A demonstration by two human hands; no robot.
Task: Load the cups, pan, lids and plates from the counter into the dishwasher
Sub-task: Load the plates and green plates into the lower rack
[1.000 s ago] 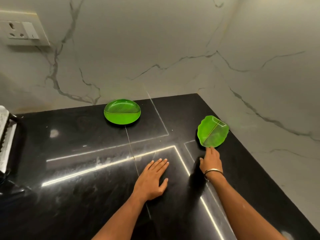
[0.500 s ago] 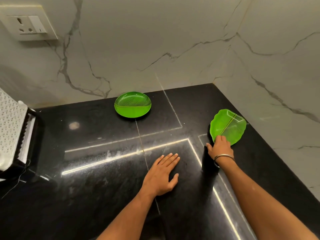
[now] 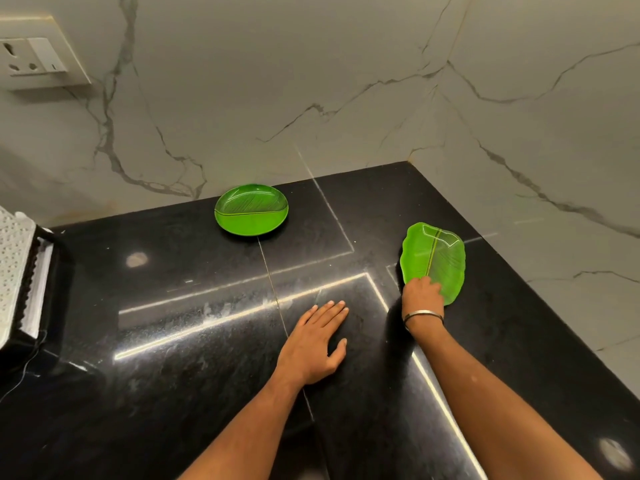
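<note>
Two green plates are on the black counter. A round green plate lies flat near the back wall. A leaf-shaped green plate is tilted up off the counter at the right, and my right hand grips its near edge, fingers curled over the rim. My left hand rests flat on the counter with straight fingers, holding nothing.
Marble walls meet in a corner behind the counter. A wall socket sits at upper left. A white perforated object in a black frame stands at the counter's left edge.
My right hand has closed over the leaf-shaped plate's near edge and tipped it further up. My left hand stays flat on the counter. The view has shifted.
</note>
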